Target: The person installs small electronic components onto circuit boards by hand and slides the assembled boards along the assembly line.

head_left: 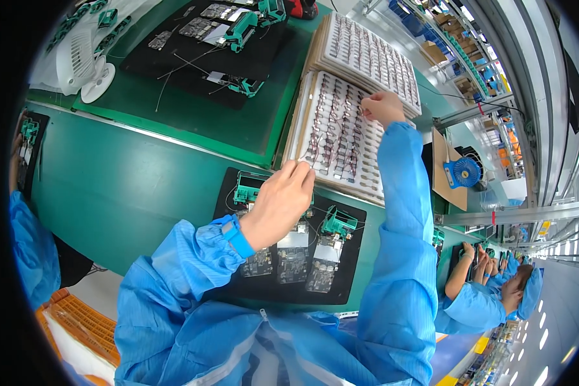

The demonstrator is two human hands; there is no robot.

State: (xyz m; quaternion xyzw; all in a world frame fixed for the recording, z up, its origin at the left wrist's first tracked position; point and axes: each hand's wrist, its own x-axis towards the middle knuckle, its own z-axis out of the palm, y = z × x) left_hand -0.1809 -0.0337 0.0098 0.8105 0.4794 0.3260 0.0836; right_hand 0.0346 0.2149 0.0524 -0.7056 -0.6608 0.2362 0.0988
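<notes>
A white foam tray (369,153) holds rows of small parts with thin dark red wires. My right hand (385,108) reaches over its far right part, fingertips pinched together among the wired parts; whatever is between them is too small to make out. At the tray's near left corner is my left hand (280,204), fingers bent and closed, their tips partly hidden. Beneath my left hand lies a black mat (238,293) with several circuit boards, among them a right-hand board (321,273) joined to a green plastic frame (339,222). My left hand partly covers the other boards.
A second filled foam tray (373,55) sits behind on stacked cardboard. More boards with green frames (241,32) lie on a far black mat (149,61). A white fan (77,58) stands far left, a blue fan (463,172) right. Co-workers in blue (476,309) sit on both sides.
</notes>
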